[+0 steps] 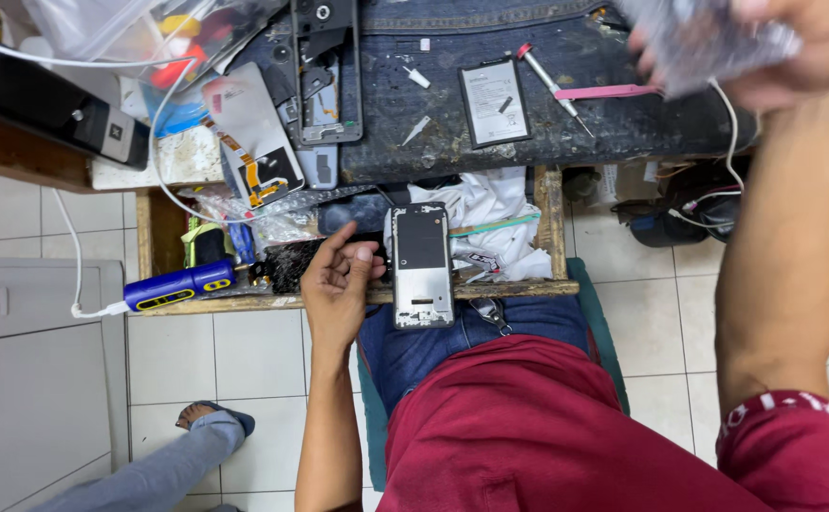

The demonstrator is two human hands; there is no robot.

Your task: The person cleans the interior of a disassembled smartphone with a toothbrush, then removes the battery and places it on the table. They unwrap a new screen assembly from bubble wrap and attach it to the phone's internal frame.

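My left hand (337, 283) rests on the front edge of an open wooden drawer (552, 228), thumb touching the side of an opened phone body (421, 265) with a grey metal frame and dark plate, which lies on the drawer edge and over my lap. My right hand (794, 47) is raised at the top right, blurred, gripping a clear plastic bag (699, 38). On the denim-covered bench (490, 123) lie a flat phone battery (494, 100), a red-tipped screwdriver (552, 87) and a pink tool (604, 92).
A black phone frame (327, 66), a screen panel with flex cables (253, 133) and plastic bags crowd the bench's left. The drawer holds white cloth (490, 204) and small tools. A blue-and-yellow device (179, 284) on a white cable lies at the drawer's left. Another person's sandalled foot (211, 422) stands on the tiled floor.
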